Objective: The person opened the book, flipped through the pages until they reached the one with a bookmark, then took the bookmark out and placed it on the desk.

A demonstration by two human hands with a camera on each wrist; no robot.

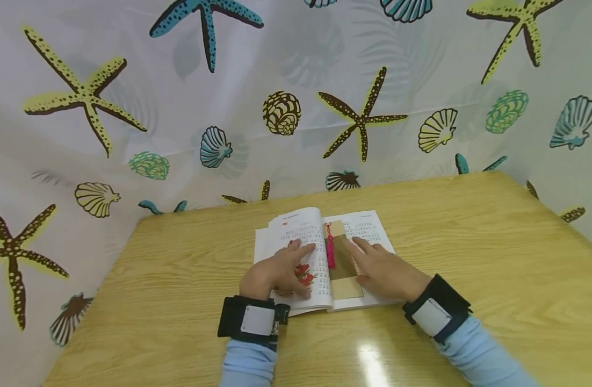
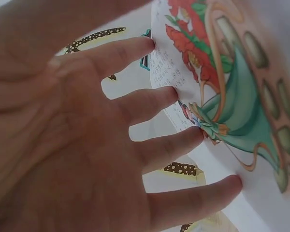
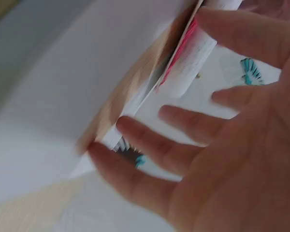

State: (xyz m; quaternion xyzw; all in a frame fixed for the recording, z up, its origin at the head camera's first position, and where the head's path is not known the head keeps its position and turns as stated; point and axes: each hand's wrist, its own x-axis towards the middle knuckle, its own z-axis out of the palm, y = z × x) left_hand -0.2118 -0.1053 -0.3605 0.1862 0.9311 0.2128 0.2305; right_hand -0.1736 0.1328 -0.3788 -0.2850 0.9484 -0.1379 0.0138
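Note:
An open book [image 1: 303,223] lies on the wooden table, with printed text and a colour picture [image 2: 246,106] on its left page. My left hand [image 1: 279,271] spreads its fingers over that page; in the left wrist view the fingertips touch the paper around the picture. Along the inner side of the right page lies a beige and brown card bookmark [image 1: 348,289] with a pink tassel [image 1: 330,252]. My right hand [image 1: 385,269] rests over the right page, fingers extended and fingertips at the bookmark's right edge. In the right wrist view, fingers [image 3: 150,145] stand apart beside the card.
The wooden table [image 1: 180,301] extends around the book on all sides. Behind it hangs a white cloth [image 1: 305,156] printed with starfish and shells. Each wrist wears a black strap [image 1: 436,306] with a pale plate, below light blue sleeves [image 1: 250,360].

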